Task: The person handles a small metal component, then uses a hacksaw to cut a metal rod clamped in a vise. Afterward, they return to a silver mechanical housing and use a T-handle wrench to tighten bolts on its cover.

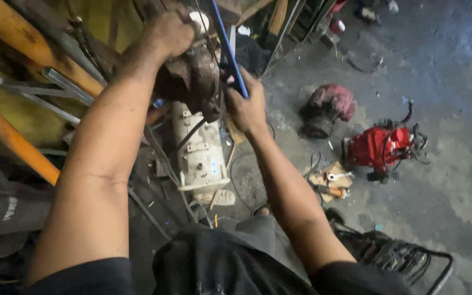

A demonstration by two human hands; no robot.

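Note:
My left hand (169,31) rests closed on top of a rusty, greasy metal part (191,81) held up in front of me. To its right, my right hand (245,105) grips a long blue-handled tool (228,48) that slants up toward the top of the view. The tool's lower end meets the rusty part near my fingers; the contact point is hidden. Below the part, a dirty white motor housing (200,150) lies on the floor.
Orange-painted bars (15,141) and grey metal strips (55,82) crowd the left. On the concrete floor to the right sit a small red engine (381,148), a dark red round part (328,108), and scattered tools on cardboard (331,180). A black wire frame (405,257) lies lower right.

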